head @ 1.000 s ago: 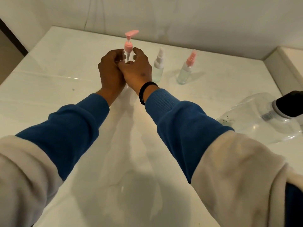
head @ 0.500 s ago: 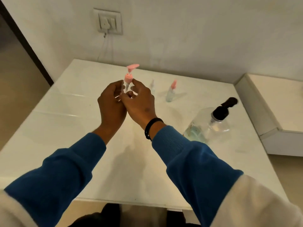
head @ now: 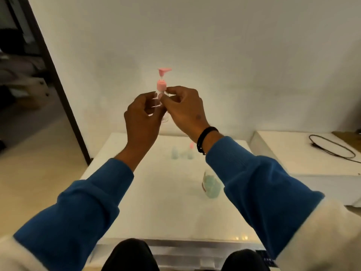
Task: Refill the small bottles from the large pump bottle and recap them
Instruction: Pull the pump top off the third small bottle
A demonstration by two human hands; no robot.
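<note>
Both hands are raised in front of the wall, well above the white table (head: 148,202). The left hand (head: 141,118) has its fingers curled around the clear body of a small bottle (head: 165,117); most of this body is hidden behind the fingers and only its lower end shows, blurred. The right hand (head: 185,108) pinches at the neck of the same bottle, just under the pink pump cap (head: 161,86). I cannot tell if the cap is fully screwed on, because the fingertips cover the joint. The pink nozzle stands high above the collar.

Below the hands, on the table, two more small bottles (head: 182,153) stand close together near the far edge; they are very blurred, one shows a pink top, the top of the other I cannot make out. Nearer than these, the large pump bottle (head: 211,185) is mostly covered by the right blue sleeve (head: 254,178); only part of its clear body with greenish liquid shows, and its pump is hidden.

To the right of the table there is a lower white surface with a black cable (head: 332,148). To the left, a dark doorway is cut off by the edge.
</note>
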